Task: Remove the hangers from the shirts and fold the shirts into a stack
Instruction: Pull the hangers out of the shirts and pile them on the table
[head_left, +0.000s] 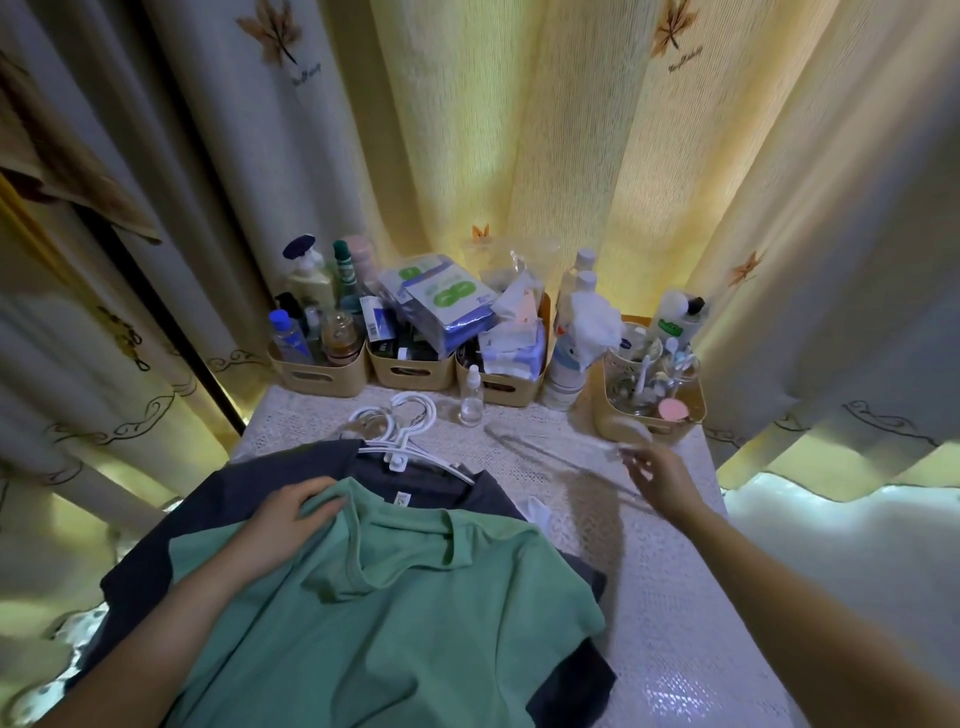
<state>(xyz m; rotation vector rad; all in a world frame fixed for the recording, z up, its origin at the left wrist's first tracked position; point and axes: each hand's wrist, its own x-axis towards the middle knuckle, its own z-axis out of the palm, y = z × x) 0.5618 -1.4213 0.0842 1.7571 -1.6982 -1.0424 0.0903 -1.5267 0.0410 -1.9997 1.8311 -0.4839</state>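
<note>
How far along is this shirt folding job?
Early. The green shirt looks hanger-free; a blurred hanger is at the right hand, while the left hand grips the shirt's shoulder. The dark shirt underneath still wears white hangers. Nothing is folded or stacked yet.
</note>
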